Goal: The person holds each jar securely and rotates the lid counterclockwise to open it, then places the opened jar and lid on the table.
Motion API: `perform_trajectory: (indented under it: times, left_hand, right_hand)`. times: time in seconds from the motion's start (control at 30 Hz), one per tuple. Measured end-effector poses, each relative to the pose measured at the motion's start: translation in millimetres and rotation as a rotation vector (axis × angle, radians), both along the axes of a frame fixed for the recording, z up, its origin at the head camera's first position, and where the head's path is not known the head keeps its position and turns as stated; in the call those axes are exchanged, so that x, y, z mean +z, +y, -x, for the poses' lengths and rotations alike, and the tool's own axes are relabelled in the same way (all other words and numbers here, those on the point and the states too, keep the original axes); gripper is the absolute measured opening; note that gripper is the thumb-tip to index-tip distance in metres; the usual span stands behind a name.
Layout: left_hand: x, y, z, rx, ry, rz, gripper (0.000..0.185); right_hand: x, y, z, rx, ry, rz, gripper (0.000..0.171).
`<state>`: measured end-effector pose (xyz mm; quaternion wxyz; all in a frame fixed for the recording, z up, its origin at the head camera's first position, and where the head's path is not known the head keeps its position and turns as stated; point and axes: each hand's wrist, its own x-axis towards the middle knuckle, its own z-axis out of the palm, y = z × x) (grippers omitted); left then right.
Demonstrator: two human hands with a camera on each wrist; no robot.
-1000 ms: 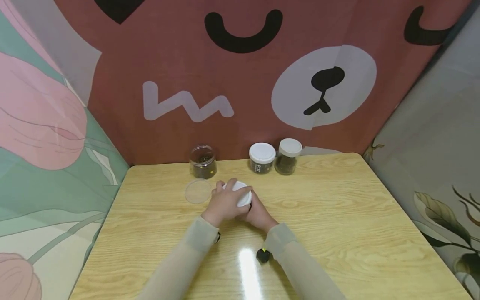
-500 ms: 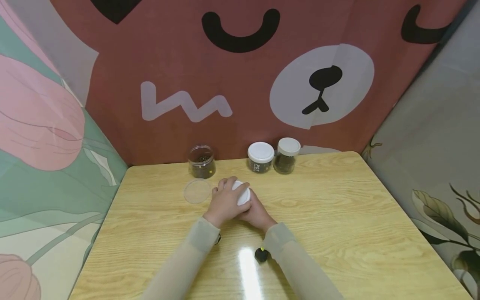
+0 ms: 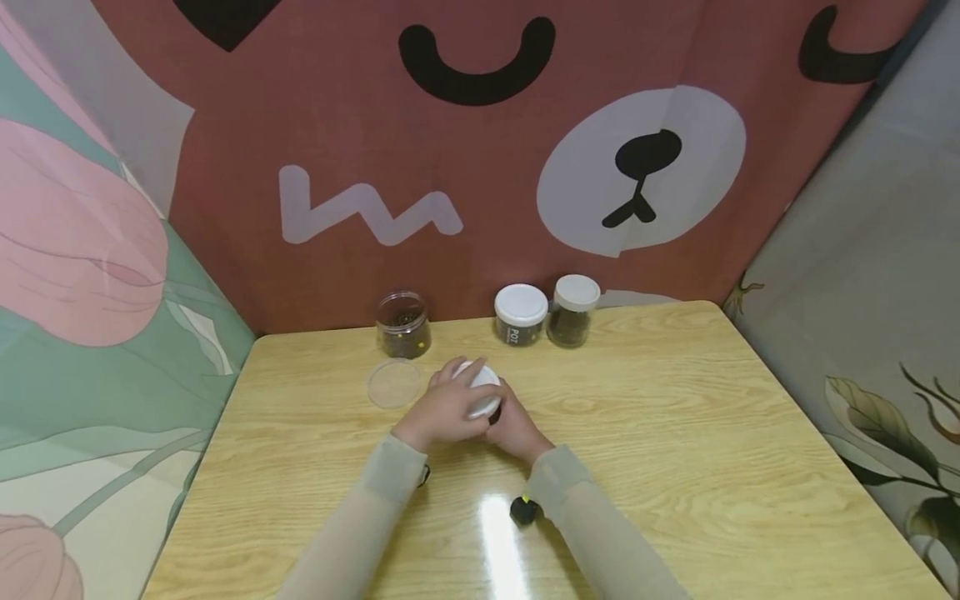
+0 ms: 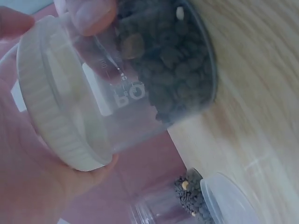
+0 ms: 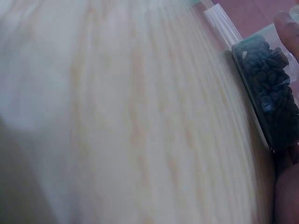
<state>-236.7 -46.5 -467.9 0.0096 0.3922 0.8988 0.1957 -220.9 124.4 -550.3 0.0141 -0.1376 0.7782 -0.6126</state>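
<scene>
Right hand: your grip holds the jar by its body.
Left hand: your grip is wrapped over the jar's white lid.
Held position: between both your hands, above the counter (whether its base touches, you can't tell).
Contents: dark pellets.
Left of your hands: a clear lid, lying flat.
Behind that: an uncovered pot with pellets.
Back edge: a white-topped tub beside a taller bottle.

Hands grip a lidded, partly filled jar.
</scene>
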Motion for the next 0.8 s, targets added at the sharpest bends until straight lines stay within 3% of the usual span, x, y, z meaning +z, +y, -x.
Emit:
perform_trajectory:
  times: [0.27,0.47,0.67,0.8]
  left_hand:
    - [-3.0,2,-3.3,0.071,0.104,-0.032,0.044]
    - [0.0,16,-11.9,0.242,0.105,-0.014,0.045]
    - [-1.8,30,-18.9,0.439,0.135,-0.010,0.047]
    - [-5.3,35,-20.3,0.507,0.138,-0.020,0.051]
  right_hand:
    - [0.4,-2,-2.5,0.006,-0.018,-0.036,0.099]
    - [0.0,-1,-1.2,0.044,0.026,-0.011,0.102]
    - [1.5,-2,-2.4,0.020,0.047,-0.022,0.101]
    - [3.2,-3,-4.3,-0.001,0.047,-0.041,0.100]
